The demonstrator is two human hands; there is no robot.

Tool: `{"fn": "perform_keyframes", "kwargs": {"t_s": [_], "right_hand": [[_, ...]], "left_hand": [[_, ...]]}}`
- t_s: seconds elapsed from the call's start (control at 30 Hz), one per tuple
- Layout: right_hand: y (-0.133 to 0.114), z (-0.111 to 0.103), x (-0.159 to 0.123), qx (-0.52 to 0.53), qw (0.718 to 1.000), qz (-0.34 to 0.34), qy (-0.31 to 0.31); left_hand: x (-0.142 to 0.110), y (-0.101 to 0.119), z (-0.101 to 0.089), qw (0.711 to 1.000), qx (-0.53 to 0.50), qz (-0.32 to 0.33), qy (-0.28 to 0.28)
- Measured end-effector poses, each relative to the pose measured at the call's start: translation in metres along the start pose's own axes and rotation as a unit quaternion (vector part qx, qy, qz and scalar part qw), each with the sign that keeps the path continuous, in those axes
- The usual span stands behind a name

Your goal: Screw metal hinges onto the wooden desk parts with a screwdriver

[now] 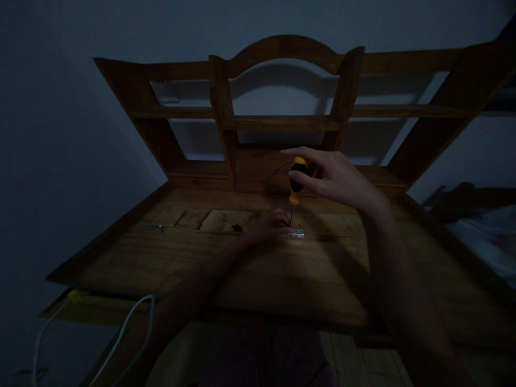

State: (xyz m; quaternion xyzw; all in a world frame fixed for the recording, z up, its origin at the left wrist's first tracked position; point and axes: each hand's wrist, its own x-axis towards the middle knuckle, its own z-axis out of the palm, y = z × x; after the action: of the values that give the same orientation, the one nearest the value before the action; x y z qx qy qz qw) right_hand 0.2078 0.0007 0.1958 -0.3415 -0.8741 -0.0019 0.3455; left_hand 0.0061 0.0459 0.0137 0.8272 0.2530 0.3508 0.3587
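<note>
A screwdriver [296,180] with a yellow and black handle stands nearly upright, tilted slightly. My right hand [332,174] is closed loosely on its handle, thumb against the side and index finger stretched over the top. The metal shaft runs down to a small silver hinge [296,233] lying flat on the wooden desk top. Close beside the shaft's lower end, my left hand [272,223] rests with curled fingers at the hinge's left edge. What those fingers pinch, if anything, is too dark and small to make out.
A wooden shelf unit [280,123] rises along the back of the desk top [258,269]. Several small metal pieces [158,227] lie at the left. A rough, damaged strip [228,220] shows left of my hands. A white cable [131,312] loops at the front left.
</note>
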Motion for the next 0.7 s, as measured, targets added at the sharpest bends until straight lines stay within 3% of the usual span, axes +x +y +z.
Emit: {"fn": "perform_keyframes", "kwargs": {"t_s": [0.13, 0.33, 0.7], "right_hand": [[0.0, 0.0, 0.001, -0.014, 1.0, -0.007, 0.009], [-0.001, -0.004, -0.001, -0.011, 1.0, 0.024, -0.003], [0.001, 0.004, 0.001, -0.019, 1.0, -0.001, -0.004]], "left_hand": [[0.003, -0.003, -0.006, 0.999, -0.024, 0.008, 0.029], [0.005, -0.02, -0.008, 0.991, -0.044, -0.03, 0.124], [0.004, -0.015, -0.01, 0.995, -0.024, -0.043, 0.086]]}}
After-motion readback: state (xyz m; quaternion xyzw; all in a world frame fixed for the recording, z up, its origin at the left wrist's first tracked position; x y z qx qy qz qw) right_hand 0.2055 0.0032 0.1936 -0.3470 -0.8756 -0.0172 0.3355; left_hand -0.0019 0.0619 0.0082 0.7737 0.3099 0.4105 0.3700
